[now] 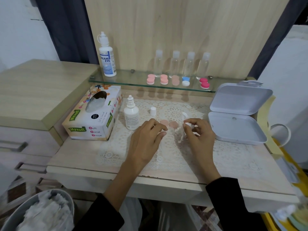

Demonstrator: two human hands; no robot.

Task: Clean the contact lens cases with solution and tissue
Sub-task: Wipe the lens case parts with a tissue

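A peach contact lens case [168, 123] lies on the lace mat [166, 152] between my hands. My left hand [146, 137] rests beside its left end with thumb and index fingertips close together at the case's edge; whether they pinch anything is unclear. My right hand [199, 132] pinches a crumpled white tissue [181, 133] just right of the case. A small white solution bottle [131, 114] stands uncapped to the left, its white cap [152, 111] behind the case. The tissue box [93, 114] sits at the far left of the mat.
On the glass shelf [133, 81] stand a large solution bottle [107, 55], several clear bottles [181, 64] and several coloured lens cases [176, 80]. An open white box [236, 114] lies at the right. A bin of used tissues [41, 212] is at lower left.
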